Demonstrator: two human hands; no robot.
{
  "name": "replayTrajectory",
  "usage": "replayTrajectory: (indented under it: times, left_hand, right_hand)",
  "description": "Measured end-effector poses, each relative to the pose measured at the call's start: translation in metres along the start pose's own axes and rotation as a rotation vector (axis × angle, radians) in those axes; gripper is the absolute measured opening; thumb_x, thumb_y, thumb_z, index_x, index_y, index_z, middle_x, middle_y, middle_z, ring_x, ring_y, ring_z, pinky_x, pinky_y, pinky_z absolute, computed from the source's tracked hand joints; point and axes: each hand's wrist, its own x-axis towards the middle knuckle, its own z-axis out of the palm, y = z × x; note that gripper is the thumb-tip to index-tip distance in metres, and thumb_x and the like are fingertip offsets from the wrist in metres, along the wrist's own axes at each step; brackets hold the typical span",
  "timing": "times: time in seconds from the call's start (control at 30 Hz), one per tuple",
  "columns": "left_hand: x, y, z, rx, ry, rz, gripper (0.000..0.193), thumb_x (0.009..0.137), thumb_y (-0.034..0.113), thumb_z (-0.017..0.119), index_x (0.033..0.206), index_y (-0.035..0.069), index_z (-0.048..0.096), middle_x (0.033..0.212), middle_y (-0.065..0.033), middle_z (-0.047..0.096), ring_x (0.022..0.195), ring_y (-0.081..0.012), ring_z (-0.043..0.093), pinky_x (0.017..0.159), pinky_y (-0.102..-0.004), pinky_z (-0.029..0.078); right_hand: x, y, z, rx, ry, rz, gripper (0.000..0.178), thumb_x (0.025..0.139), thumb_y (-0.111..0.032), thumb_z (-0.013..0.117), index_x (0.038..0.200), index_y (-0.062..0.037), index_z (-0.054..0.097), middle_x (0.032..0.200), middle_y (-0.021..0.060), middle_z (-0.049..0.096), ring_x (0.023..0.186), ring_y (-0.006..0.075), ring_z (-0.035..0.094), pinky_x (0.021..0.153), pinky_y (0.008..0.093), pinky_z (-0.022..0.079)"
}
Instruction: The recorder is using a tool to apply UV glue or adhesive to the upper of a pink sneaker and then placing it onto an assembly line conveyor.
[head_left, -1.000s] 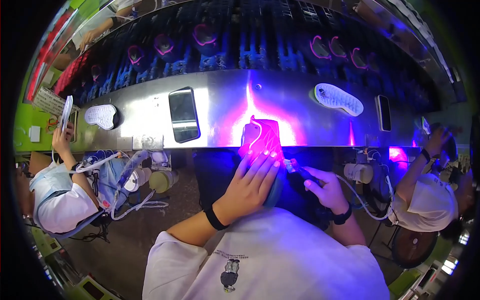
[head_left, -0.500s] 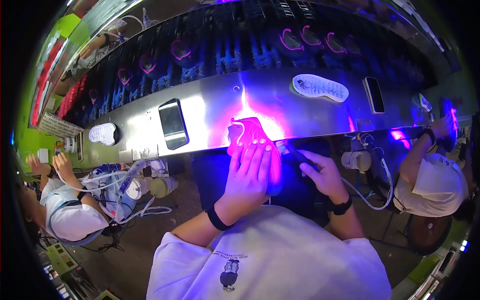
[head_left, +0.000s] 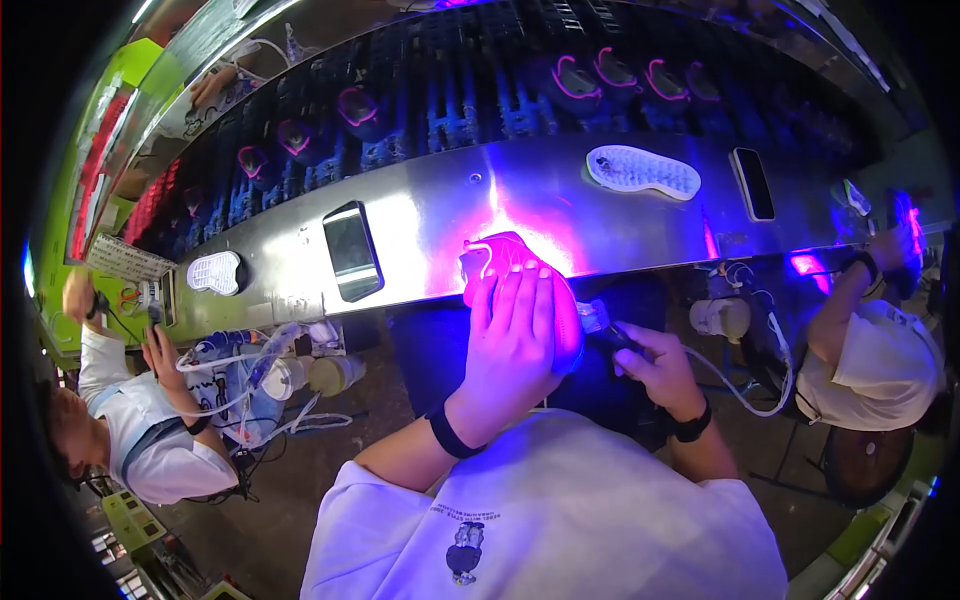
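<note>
Evidently, from the left, a white shoe sole (head_left: 212, 272) and a smartphone (head_left: 353, 252) lay on the metal bench (head_left: 415, 215). A magenta-lit shoe (head_left: 508, 254) projected over its front edge beneath the left hand (head_left: 508, 350), fingers straight and together; thumb grip undeterminable. Just right, the right hand (head_left: 657, 367) pinched a brush (head_left: 598, 318).

Shoe upper (head_left: 510, 250) vivid pink-red with a pale curved cord (head_left: 488, 257) — brush (head_left: 606, 327) dark-handled, bristles (head_left: 594, 316) bluish-white — wristbands (head_left: 452, 431) black, shirt (head_left: 580, 510) white with a dark printed figure (head_left: 464, 552), ridge-patterned sole (head_left: 645, 173) white, bench (head_left: 290, 265) silver-grey, washed violet and pink.
</note>
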Motion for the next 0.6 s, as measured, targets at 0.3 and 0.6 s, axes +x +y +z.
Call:
replayTrajectory:
  times: [0.3,0.6]
  left_hand:
    - [0.046,0.001,0.010,0.047,0.063,0.010,0.060,0.074,0.029,0.075,0.119,-0.009,0.061,0.117,-0.0248,0.066,0.108,-0.0352,0.067,0.110,-0.0554,0.038]
    - [0.088,-0.024,0.011,-0.156,0.037,-0.125,0.081,0.060,0.036,0.088,0.123,-0.006,0.061,0.111,-0.0183,0.071,0.101,-0.0310,0.070,0.112,-0.0526,0.038]
  right_hand:
    - [-0.021,-0.012,0.004,-0.016,0.175,0.008,0.042,0.095,-0.010,0.069,0.135,-0.0017,0.063,0.082,-0.0005,0.064,0.073,0.0065,0.057,0.068,0.0237,0.046]
    - [0.026,-0.070,-0.017,-0.576,0.294,-0.272,0.040,0.088,-0.007,0.075,0.127,-0.0028,0.066,0.085,0.0104,0.065,0.072,0.0194,0.061,0.068,0.0290,0.048]
